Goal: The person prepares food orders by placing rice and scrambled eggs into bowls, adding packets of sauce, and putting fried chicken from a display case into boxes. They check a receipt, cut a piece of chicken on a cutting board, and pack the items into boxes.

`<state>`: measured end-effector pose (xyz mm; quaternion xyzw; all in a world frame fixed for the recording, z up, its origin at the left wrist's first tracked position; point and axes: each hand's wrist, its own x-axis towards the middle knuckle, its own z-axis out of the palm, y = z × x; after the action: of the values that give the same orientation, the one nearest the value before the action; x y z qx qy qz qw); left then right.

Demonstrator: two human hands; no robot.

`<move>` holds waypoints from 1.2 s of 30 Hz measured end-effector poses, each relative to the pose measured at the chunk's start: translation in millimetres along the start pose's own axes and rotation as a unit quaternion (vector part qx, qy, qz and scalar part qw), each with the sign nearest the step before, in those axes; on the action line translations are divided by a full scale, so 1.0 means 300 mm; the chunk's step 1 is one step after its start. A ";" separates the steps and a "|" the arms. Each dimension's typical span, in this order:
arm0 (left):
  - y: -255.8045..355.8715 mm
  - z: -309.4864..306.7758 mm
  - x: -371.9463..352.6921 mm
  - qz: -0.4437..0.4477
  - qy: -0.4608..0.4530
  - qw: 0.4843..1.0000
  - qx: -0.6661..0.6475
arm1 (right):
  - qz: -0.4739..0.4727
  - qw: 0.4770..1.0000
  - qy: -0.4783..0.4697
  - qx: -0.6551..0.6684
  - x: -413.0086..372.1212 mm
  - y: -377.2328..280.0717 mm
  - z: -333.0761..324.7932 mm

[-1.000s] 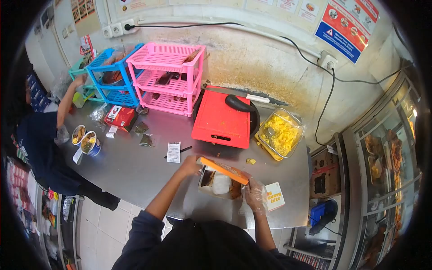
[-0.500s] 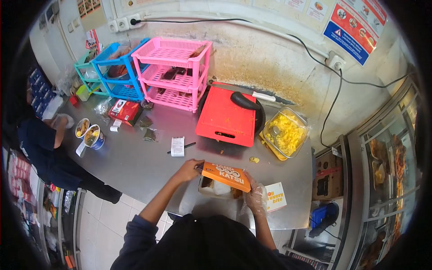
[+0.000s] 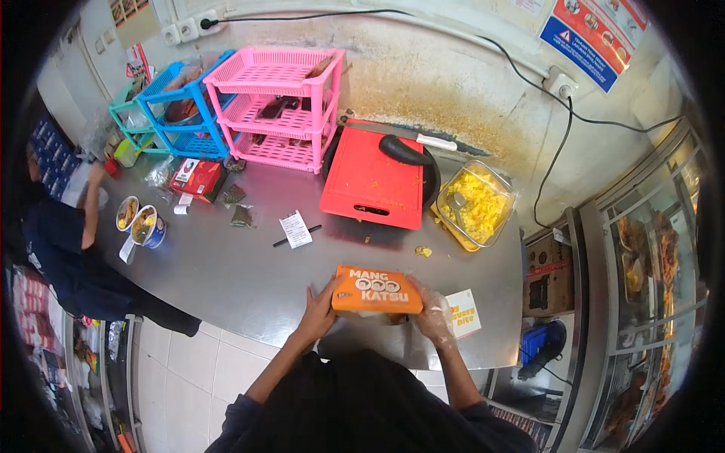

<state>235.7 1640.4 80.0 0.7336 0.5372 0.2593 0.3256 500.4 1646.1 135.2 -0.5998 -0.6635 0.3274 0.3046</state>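
Observation:
An orange food box [image 3: 377, 290] with white "MANG KATSU" lettering is between my two hands at the front of the steel table. Its lid lies nearly flat over the base, with a narrow dark gap along the near edge. Most of the food inside is hidden. My bare left hand [image 3: 320, 308] grips the box's left side, thumb near the lid. On the right side, my right hand [image 3: 433, 315], in a clear plastic glove, is wrapped round the corner. A white card [image 3: 464, 312] with yellow and orange print lies just right of that hand.
Behind the box are a receipt [image 3: 295, 229], a pen [image 3: 312, 229], a red cutting board [image 3: 374, 177] and a glass dish of yellow food [image 3: 477, 204]. Pink racks [image 3: 276, 113] stand at the back. Left, a person [image 3: 60, 241] reaches past two paper bowls [image 3: 148, 229].
The box lid has come down from a tilt, covering the food that showed before. My left hand has shifted down the box's left side. The other person's arm has moved farther back.

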 end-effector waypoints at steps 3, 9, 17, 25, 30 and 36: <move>-0.033 -0.046 -0.023 0.034 -0.065 0.995 0.072 | -0.019 0.965 -0.119 -0.234 -0.016 0.000 -0.009; -0.013 -0.088 -0.039 0.137 -0.096 0.979 -0.118 | -0.223 0.943 -0.148 -0.199 -0.052 -0.109 -0.112; -0.014 -0.061 -0.078 0.130 -0.095 0.976 -0.148 | -0.301 0.912 -0.132 -0.245 -0.172 0.071 0.034; 0.085 -0.095 -0.007 0.177 -0.013 0.984 0.032 | -0.190 0.960 -0.198 -0.060 -0.065 -0.103 -0.182; 0.307 -0.117 0.253 -0.035 -0.051 0.888 -0.455 | -0.300 0.924 -0.042 -0.232 0.090 -0.286 -0.178; 0.398 -0.170 0.490 -0.042 0.039 0.914 -0.403 | -0.245 0.929 -0.012 -0.278 0.222 -0.309 -0.201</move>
<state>314.7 1766.1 208.1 0.5068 0.4296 0.4680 0.5828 486.9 1710.5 246.5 -0.4752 -0.8579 0.0516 0.1884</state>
